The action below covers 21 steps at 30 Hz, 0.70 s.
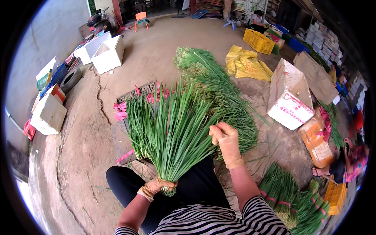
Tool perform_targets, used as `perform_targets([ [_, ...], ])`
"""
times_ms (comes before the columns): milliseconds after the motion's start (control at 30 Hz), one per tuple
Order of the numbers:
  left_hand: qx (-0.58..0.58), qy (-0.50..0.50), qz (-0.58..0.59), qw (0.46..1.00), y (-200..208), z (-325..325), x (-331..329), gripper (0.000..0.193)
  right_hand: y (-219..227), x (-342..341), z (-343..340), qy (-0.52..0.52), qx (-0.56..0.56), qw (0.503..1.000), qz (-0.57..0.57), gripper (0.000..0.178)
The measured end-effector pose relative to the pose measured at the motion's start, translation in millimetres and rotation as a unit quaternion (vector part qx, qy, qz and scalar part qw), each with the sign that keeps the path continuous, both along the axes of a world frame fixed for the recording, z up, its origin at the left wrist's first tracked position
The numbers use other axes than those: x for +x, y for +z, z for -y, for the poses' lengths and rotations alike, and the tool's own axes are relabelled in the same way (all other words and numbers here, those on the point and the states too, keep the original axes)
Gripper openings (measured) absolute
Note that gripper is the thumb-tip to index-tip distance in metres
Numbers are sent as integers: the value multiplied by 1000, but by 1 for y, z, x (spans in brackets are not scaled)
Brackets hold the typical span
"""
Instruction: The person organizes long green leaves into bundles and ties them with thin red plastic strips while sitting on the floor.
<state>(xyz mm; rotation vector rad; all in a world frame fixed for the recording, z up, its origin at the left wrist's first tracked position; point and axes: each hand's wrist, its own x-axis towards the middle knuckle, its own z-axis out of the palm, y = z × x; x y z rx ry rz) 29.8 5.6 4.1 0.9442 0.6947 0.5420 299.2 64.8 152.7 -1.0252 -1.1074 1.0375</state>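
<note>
My left hand [157,187], in a thin pale glove, is closed round the stem ends of a bunch of garlic chives [176,133] above my lap. The long green leaves fan out away from me. My right hand [227,141], gloved too, is raised beside the right edge of the fan with its fingers curled into a pinch. Whatever may be between those fingertips is too small to name. Behind the bunch, a long heap of loose chives [219,92] lies on the ground. More leaves [137,121] show at the bunch's left, partly hidden.
Chive bundles [279,192] tied with pink bands lie at my lower right. A dark crate [135,92] with pink strips [120,110] stands behind the bunch. To the right are a yellow sack [244,62], a white foam box [290,96] and a seated person [354,160].
</note>
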Motion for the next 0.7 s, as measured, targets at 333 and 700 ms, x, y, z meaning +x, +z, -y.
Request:
perform_targets([
  [333,5,4,1,1000,2,4,-3,25,-44,-4,-33,53,-137,969,-197,13],
  [700,56,-11,-24,998,0,4,-9,32,-30,12,-25,31,14,972,-234,29],
])
